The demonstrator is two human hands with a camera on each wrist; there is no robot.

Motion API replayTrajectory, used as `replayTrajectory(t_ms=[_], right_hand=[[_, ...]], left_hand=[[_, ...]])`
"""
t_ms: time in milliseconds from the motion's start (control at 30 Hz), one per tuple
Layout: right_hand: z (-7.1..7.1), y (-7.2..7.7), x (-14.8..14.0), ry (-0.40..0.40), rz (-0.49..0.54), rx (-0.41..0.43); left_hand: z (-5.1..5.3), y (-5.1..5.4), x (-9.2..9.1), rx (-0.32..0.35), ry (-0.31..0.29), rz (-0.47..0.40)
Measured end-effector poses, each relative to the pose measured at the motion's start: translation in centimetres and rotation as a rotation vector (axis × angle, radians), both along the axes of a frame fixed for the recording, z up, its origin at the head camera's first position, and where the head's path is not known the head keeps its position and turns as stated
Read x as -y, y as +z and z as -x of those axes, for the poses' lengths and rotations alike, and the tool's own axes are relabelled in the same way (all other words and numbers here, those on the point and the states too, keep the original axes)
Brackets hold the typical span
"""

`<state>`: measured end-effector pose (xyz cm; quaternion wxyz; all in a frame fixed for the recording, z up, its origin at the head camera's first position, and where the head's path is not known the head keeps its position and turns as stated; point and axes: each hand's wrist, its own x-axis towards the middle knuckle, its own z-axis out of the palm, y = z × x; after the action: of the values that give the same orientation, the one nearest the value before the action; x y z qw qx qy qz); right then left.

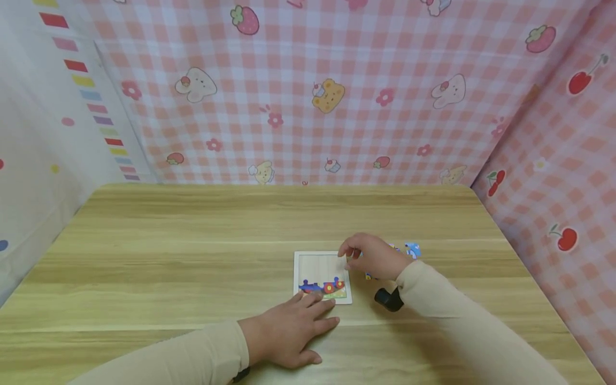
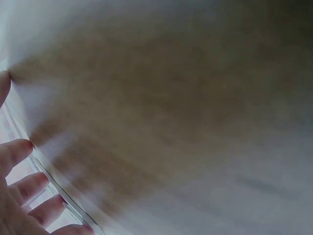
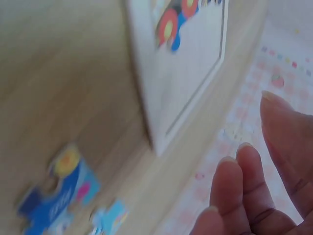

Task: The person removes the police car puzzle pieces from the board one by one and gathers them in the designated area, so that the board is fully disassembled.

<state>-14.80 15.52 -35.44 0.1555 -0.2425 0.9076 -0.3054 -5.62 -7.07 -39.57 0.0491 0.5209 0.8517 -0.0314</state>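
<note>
**A:** ok, what's on that wooden counter [image 1: 168,240]?

**B:** Left hand [image 1: 290,332] lies palm down, fingers spread, some over the tray's near edge. Right hand [image 1: 374,258] hovers by its far right corner, fingers loosely bent, gap to the thumb.

**A:** And the puzzle tray [image 1: 296,272]?

**B:** Has colourful pieces [image 1: 329,288] along its near side; loose pieces [image 1: 413,249] lie to the right.

Left hand [image 1: 291,331]: bare
Left sleeve [image 1: 173,355]: long, plain cream-beige fabric
Left cuff [image 1: 237,342]: same beige, softly creased
Left wrist camera [image 1: 241,375]: black, mostly hidden
Right hand [image 1: 377,258]: bare
Right sleeve [image 1: 481,326]: matching cream-beige, long
Right cuff [image 1: 415,279]: lightly creased
Right wrist camera [image 1: 387,299]: black, stubby, rounded end
</note>
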Motion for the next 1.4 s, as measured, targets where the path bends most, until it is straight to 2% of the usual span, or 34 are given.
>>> replayTrajectory(t_ms=[167,467,833,1000,1300,1400], right_hand=[[-0.3,-0.6,2.0,0.004,-0.018,0.043],[-0.6,-1.7,4.5,0.041,-0.024,0.107],[-0.4,-2.3,5.8,0.078,-0.059,0.158],[-0.4,-2.3,6.5,0.069,-0.085,0.189],[-0.3,-2.7,7.1,0.069,-0.124,0.183],[-0.3,-2.9,7.2,0.092,-0.122,0.161]], left_hand=[[0.0,0.0,0.0,-0.002,-0.01,0.002],[-0.1,0.0,0.0,-0.056,-0.027,0.008],[0.1,0.1,-0.1,-0.012,-0.019,0.05],[0.1,0.0,-0.1,-0.027,-0.018,0.044],[-0.2,-0.2,0.0,-0.062,-0.023,0.033],[-0.2,-0.2,0.1,-0.066,-0.025,0.032]])
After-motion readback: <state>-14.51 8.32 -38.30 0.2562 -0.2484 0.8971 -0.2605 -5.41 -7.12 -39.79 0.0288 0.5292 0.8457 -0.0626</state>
